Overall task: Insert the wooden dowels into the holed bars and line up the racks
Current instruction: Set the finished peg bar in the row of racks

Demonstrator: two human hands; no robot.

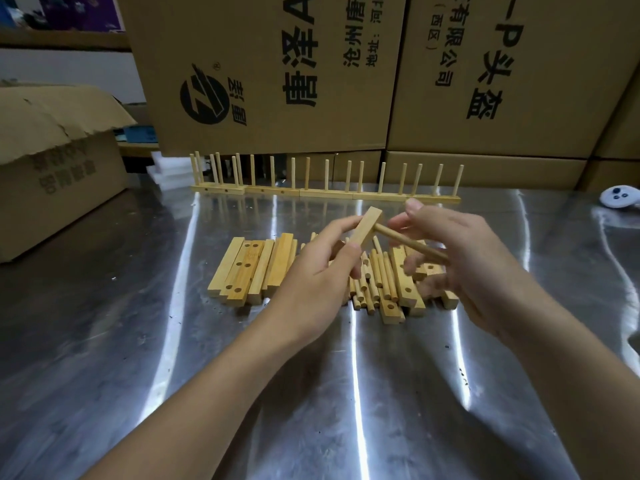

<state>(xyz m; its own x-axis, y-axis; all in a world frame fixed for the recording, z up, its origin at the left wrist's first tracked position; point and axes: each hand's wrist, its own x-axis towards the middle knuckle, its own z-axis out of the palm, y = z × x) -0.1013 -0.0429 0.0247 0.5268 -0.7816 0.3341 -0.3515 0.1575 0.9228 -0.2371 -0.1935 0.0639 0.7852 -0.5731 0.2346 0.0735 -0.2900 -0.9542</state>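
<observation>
Left hand (322, 268) is gripping a bar (366, 227); right hand (460, 251) is pinching a dowel (408, 244), its tip meeting the bar. Finished racks (325, 194) are standing in line at the back of the table (138, 341). Many spare bars (256, 268) and loose dowels (372, 289) are lying unassembled beneath the hands.

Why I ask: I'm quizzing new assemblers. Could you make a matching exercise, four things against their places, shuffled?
Things:
1 raised holed bar
2 raised dowel
3 finished racks
4 white controller

Places:
A in a row at the far side of the table
B in the left hand
C near the right edge of the table
D in the right hand

Pairs: 1-B, 2-D, 3-A, 4-C.
</observation>
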